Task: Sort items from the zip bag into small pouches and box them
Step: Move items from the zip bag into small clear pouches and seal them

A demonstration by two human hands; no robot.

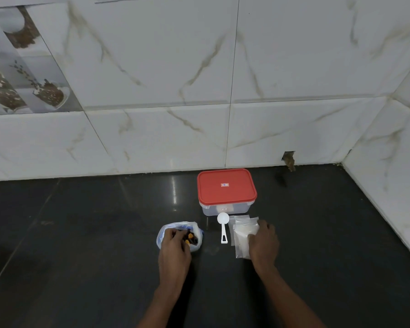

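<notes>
Pouches point(243, 235) lie lengthwise toward box point(226, 188) under right hand point(263, 242)

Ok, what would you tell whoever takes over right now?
Left hand: fingers inside the mouth of the zip bag, among dark and orange items; grip hidden.
Right hand: rests on the stack of clear pouches; grip unclear.
White scoop lies between bag and pouches, untouched.
Red-lidded box behind, lid on.
Done: nothing pouched that shows.
Left: fill pouches, box them.
</notes>
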